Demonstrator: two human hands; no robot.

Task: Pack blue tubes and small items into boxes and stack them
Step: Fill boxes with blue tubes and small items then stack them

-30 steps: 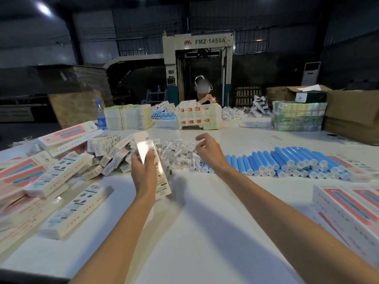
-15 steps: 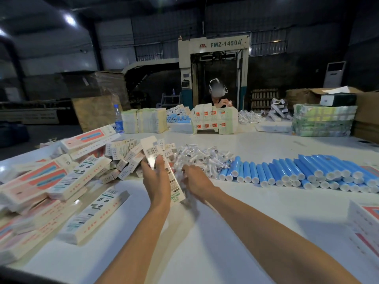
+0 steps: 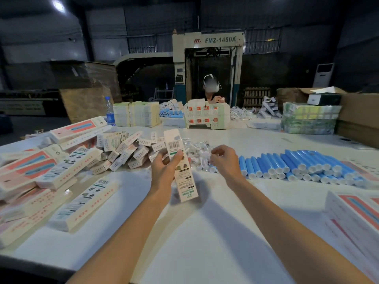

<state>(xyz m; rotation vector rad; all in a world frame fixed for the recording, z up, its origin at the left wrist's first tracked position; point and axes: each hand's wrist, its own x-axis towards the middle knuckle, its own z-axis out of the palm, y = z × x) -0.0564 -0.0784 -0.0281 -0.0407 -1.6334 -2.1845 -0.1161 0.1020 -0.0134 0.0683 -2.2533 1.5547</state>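
My left hand [image 3: 163,171] grips a long white box [image 3: 184,181] with a barcode, tilted upright above the table. The box's top flap stands open. Just right of it, my right hand [image 3: 225,160] hovers with curled fingers that pinch a small clear-wrapped item at the edge of the pile of small wrapped items [image 3: 196,152]. A row of blue tubes [image 3: 297,165] with white caps lies on the table to the right of that hand. Packed long boxes [image 3: 67,169] are heaped at the left.
Small cartons [image 3: 123,148] are scattered behind the left heap. More red-and-blue printed boxes [image 3: 359,212] lie at the right edge. Across the white table [image 3: 205,232] a person sits behind flat carton stacks [image 3: 207,117]. A water bottle [image 3: 109,111] stands far left.
My right hand moved from the box's lower end up and right to the pile's edge beside the blue tubes. The left hand still holds the box, now tilted more upright.
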